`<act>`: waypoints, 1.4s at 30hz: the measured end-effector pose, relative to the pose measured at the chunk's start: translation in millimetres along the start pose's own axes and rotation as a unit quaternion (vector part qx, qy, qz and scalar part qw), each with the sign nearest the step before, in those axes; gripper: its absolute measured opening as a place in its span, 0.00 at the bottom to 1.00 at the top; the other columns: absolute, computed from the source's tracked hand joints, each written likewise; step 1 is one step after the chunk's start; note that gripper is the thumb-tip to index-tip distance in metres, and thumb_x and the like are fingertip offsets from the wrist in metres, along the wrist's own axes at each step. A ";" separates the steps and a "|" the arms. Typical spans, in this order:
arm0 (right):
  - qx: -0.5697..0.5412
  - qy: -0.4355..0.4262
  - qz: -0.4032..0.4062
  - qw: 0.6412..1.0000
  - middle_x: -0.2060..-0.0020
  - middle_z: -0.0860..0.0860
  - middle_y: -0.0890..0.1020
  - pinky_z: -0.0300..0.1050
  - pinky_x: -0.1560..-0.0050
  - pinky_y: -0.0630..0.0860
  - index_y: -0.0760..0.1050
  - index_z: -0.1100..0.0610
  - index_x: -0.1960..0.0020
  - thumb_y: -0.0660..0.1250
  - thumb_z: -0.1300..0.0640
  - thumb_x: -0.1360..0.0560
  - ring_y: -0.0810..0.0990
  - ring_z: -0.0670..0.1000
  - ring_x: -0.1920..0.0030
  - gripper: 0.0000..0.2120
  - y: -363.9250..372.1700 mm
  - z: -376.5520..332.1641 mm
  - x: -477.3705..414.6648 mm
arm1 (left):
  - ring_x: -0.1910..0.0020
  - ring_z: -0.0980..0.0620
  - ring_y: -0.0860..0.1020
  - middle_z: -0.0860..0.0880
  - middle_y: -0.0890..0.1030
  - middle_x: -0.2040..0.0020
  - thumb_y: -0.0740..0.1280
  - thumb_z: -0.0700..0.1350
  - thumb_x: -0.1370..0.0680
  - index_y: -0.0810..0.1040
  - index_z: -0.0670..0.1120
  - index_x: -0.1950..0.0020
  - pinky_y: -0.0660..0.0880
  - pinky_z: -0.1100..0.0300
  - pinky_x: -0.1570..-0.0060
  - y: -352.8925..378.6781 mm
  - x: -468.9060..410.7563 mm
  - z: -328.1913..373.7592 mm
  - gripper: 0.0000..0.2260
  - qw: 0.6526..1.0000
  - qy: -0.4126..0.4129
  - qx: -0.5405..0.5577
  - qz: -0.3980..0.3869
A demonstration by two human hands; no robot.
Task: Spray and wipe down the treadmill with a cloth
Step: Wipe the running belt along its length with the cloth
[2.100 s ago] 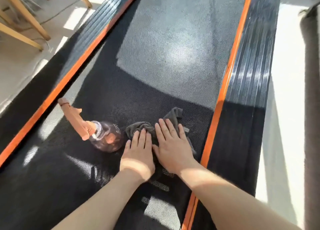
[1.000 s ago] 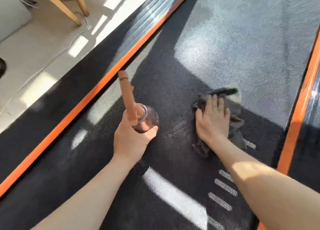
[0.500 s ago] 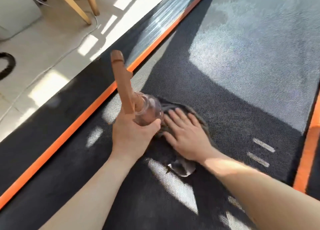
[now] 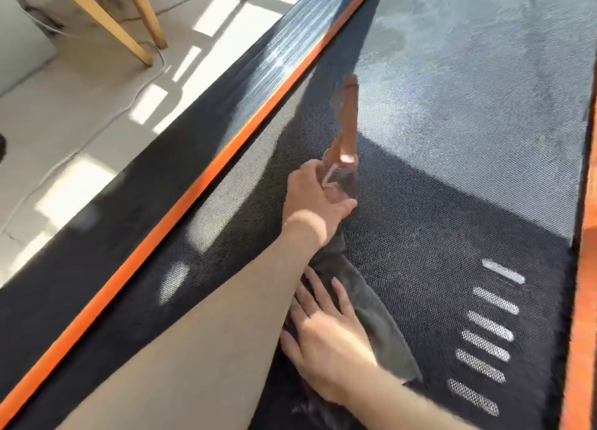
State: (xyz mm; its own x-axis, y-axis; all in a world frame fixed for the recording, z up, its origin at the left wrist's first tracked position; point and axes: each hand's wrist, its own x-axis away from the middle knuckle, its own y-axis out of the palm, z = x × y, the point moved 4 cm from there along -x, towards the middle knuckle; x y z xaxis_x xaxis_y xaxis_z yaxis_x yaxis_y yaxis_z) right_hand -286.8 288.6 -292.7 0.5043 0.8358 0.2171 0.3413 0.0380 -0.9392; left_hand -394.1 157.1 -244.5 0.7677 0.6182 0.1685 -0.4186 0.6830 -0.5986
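The left hand (image 4: 315,200) gripped the spray bottle (image 4: 344,158); the right hand (image 4: 326,339), fingers straight, pressed the cloth (image 4: 381,326) onto the treadmill belt (image 4: 452,222).

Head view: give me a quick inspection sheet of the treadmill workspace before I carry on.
Surface: treadmill belt, dark mesh, part sunlit and part in shadow; an orange stripe runs along its left edge.
Job's things: spray bottle upright over the belt; grey cloth lying on the belt.
Clutter: nothing seen.
Hands: left hand grips the spray bottle; right hand presses flat on the cloth, fingers spread.
Cables: one pale cable on the floor left of the treadmill, off the belt.
Surroundings: pale floor with sun patches; wooden chair legs at top left.
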 end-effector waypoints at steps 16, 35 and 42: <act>0.097 0.031 0.026 0.994 0.20 0.52 0.42 0.58 0.23 0.43 0.34 0.56 0.20 0.49 0.46 0.19 0.40 0.54 0.21 0.36 -18.5 -12.1 -170.4 | 0.22 0.57 0.51 0.54 0.53 0.20 0.52 0.49 0.16 0.54 0.50 0.20 0.48 0.60 0.24 -78.9 39.7 -104.8 0.24 0.977 0.092 -0.156 -0.113; 0.088 -0.127 -0.043 0.987 0.24 0.44 0.28 0.50 0.28 0.26 0.30 0.48 0.21 0.53 0.42 0.19 0.22 0.48 0.27 0.39 15.9 -47.0 -90.0 | 0.25 0.47 0.53 0.46 0.54 0.22 0.48 0.53 0.20 0.48 0.48 0.20 0.56 0.50 0.28 -78.9 138.0 -103.9 0.28 0.927 -0.046 -0.371 -0.041; 0.087 0.113 -0.058 0.988 0.29 0.42 0.20 0.53 0.28 0.28 0.23 0.48 0.24 0.47 0.37 0.20 0.19 0.50 0.29 0.39 5.4 68.4 5.6 | 0.23 0.45 0.52 0.44 0.52 0.20 0.54 0.52 0.18 0.46 0.44 0.20 0.52 0.46 0.25 25.3 157.5 -41.7 0.30 0.892 0.120 -0.399 -0.174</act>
State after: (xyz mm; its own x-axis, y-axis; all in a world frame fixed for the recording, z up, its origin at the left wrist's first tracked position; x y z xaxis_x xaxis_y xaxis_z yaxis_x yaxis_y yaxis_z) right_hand -336.3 330.9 -314.8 0.6412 0.6768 0.3617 0.2754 0.2370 -0.9317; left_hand -263.5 255.5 -265.8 0.9058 0.2564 0.3373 0.2700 0.2643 -0.9259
